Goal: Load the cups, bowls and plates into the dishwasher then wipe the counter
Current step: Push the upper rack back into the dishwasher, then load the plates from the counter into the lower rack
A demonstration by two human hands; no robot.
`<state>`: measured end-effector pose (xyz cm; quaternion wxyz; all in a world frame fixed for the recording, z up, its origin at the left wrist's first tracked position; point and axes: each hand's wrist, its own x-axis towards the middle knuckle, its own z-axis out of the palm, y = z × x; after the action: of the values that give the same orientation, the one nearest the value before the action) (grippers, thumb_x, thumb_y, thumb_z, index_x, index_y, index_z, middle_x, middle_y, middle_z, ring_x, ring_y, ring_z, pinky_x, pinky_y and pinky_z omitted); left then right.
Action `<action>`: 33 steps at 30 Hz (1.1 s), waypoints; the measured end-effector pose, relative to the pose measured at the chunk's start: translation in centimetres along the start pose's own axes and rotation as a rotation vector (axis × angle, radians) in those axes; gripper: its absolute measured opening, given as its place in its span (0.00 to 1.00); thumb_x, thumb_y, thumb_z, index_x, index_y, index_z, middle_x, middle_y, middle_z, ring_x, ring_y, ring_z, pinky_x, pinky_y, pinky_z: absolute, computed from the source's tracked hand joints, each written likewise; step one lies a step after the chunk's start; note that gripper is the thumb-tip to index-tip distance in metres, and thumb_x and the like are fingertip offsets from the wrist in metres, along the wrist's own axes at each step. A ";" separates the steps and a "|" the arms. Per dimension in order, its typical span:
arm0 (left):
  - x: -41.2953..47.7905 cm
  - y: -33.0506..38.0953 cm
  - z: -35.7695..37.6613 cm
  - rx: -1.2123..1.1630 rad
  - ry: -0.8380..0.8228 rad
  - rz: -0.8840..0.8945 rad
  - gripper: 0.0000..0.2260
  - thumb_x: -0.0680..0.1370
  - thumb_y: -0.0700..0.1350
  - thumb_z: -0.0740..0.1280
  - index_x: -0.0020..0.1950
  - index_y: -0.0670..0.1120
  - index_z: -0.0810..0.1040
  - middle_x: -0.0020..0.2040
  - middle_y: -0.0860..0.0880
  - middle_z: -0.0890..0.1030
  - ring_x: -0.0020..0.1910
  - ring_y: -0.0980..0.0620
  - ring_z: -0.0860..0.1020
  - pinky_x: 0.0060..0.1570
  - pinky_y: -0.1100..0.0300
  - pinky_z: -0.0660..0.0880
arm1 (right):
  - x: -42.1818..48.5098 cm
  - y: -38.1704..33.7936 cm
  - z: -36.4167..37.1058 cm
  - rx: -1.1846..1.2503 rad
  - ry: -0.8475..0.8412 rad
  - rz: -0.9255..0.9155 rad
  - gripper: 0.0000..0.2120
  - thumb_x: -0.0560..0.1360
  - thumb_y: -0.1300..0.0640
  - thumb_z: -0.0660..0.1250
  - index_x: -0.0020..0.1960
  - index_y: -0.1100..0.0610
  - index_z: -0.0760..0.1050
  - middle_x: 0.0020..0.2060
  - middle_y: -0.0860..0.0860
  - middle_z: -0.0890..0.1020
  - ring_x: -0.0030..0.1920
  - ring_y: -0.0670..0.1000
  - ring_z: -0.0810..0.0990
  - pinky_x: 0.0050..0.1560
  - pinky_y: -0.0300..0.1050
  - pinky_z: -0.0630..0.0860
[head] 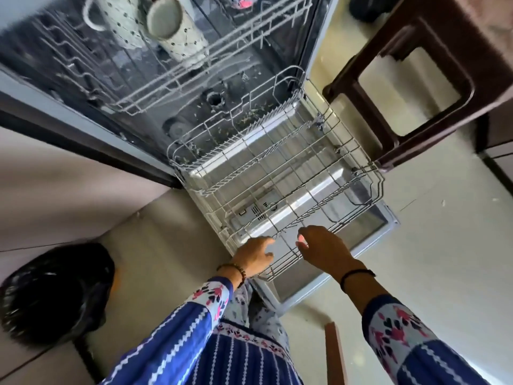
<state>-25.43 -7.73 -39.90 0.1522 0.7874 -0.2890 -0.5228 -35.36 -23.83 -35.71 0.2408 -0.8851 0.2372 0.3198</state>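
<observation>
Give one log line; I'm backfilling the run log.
lower rack: out, empty | upper rack: two mugs | left hand, right hand: at front rim, grip unclear

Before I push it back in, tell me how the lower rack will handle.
The lower rack is bare wire and empty, so probably light and stiff. It sits pulled out over the door, so a push should roll it in. Its wide frame may skew if pushed off-centre.
</observation>
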 end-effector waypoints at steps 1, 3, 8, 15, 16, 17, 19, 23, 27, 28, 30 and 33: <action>-0.7 0.6 -1.1 -0.018 0.035 0.009 0.21 0.79 0.45 0.64 0.72 0.45 0.70 0.70 0.46 0.74 0.68 0.49 0.73 0.67 0.55 0.71 | -0.5 -1.0 -0.9 -0.001 0.017 -0.031 0.13 0.82 0.52 0.61 0.62 0.57 0.75 0.59 0.54 0.79 0.62 0.55 0.77 0.60 0.49 0.73; -2.4 1.7 -3.1 -0.072 0.120 0.026 0.20 0.79 0.44 0.64 0.71 0.45 0.72 0.69 0.46 0.75 0.67 0.49 0.74 0.66 0.54 0.71 | -1.5 -3.1 -2.9 -0.001 0.068 -0.090 0.13 0.82 0.52 0.61 0.62 0.57 0.75 0.59 0.54 0.79 0.62 0.55 0.76 0.59 0.47 0.72; -9.0 4.4 -8.2 -0.207 0.337 0.057 0.19 0.79 0.44 0.65 0.71 0.45 0.73 0.67 0.45 0.77 0.66 0.49 0.75 0.66 0.54 0.72 | -4.5 -9.1 -8.6 0.068 0.167 -0.211 0.09 0.80 0.54 0.64 0.57 0.57 0.78 0.54 0.54 0.82 0.54 0.56 0.80 0.52 0.48 0.75; -20.7 4.7 -13.6 -0.302 0.609 0.112 0.13 0.79 0.44 0.64 0.64 0.47 0.77 0.65 0.50 0.79 0.65 0.51 0.76 0.63 0.53 0.74 | -9.9 -18.8 -14.9 0.080 0.218 -0.467 0.09 0.81 0.52 0.62 0.53 0.55 0.79 0.48 0.51 0.83 0.47 0.52 0.80 0.49 0.46 0.78; -22.3 4.4 -14.2 -0.311 0.650 0.122 0.12 0.79 0.44 0.64 0.63 0.48 0.77 0.64 0.51 0.79 0.64 0.52 0.76 0.62 0.52 0.75 | -10.7 -20.2 -15.5 0.083 0.226 -0.504 0.09 0.82 0.52 0.61 0.53 0.54 0.79 0.47 0.51 0.83 0.46 0.51 0.80 0.48 0.46 0.77; -23.8 4.3 -14.8 -0.329 0.688 0.129 0.11 0.79 0.44 0.64 0.61 0.48 0.77 0.62 0.51 0.80 0.62 0.52 0.77 0.60 0.53 0.75 | -11.3 -21.4 -15.8 0.085 0.234 -0.540 0.10 0.82 0.51 0.61 0.53 0.54 0.79 0.47 0.50 0.83 0.46 0.49 0.80 0.48 0.45 0.77; -27.0 3.6 -16.0 -0.403 0.786 0.142 0.09 0.79 0.46 0.65 0.59 0.50 0.78 0.59 0.54 0.81 0.60 0.55 0.78 0.59 0.56 0.75 | -12.7 -24.2 -16.5 0.086 0.238 -0.619 0.13 0.83 0.48 0.60 0.53 0.54 0.79 0.47 0.50 0.83 0.45 0.49 0.80 0.48 0.46 0.78; -33.0 2.0 -17.8 -0.490 0.996 0.139 0.11 0.79 0.45 0.66 0.61 0.50 0.77 0.58 0.54 0.81 0.57 0.57 0.78 0.57 0.61 0.75 | -14.4 -30.2 -17.3 0.064 0.254 -0.746 0.11 0.82 0.50 0.62 0.52 0.55 0.79 0.44 0.52 0.84 0.43 0.52 0.82 0.46 0.53 0.79; -38.2 0.1 -19.0 -0.539 1.149 0.086 0.13 0.78 0.49 0.65 0.62 0.49 0.77 0.58 0.52 0.81 0.56 0.53 0.79 0.57 0.53 0.76 | -16.4 -36.4 -18.1 0.012 0.258 -0.919 0.07 0.80 0.54 0.65 0.54 0.56 0.80 0.44 0.51 0.84 0.41 0.49 0.81 0.44 0.44 0.78; -39.4 -0.6 -19.4 -0.546 1.186 0.062 0.14 0.77 0.50 0.65 0.62 0.50 0.77 0.57 0.52 0.81 0.56 0.53 0.79 0.57 0.52 0.77 | -16.9 -38.0 -18.3 -0.006 0.267 -0.972 0.06 0.80 0.55 0.66 0.53 0.55 0.80 0.43 0.50 0.84 0.38 0.45 0.80 0.41 0.39 0.76; -41.8 -2.2 -20.0 -0.557 1.255 0.042 0.13 0.78 0.49 0.66 0.62 0.49 0.76 0.58 0.52 0.81 0.57 0.55 0.78 0.58 0.52 0.76 | -17.8 -41.1 -18.3 -0.024 0.262 -1.050 0.03 0.79 0.56 0.68 0.51 0.53 0.80 0.39 0.47 0.83 0.34 0.39 0.77 0.38 0.29 0.70; -44.9 -4.7 -21.0 -0.555 1.346 0.026 0.14 0.78 0.45 0.67 0.63 0.49 0.76 0.60 0.53 0.80 0.60 0.58 0.77 0.60 0.55 0.75 | -18.7 -45.8 -18.1 -0.005 0.191 -1.138 0.05 0.79 0.57 0.67 0.53 0.52 0.81 0.40 0.43 0.83 0.38 0.40 0.81 0.41 0.29 0.74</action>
<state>-17.72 22.23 -0.85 0.4972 0.8673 0.0013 0.0223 -13.65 6.02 1.83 0.3501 -0.8991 -0.2561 0.0591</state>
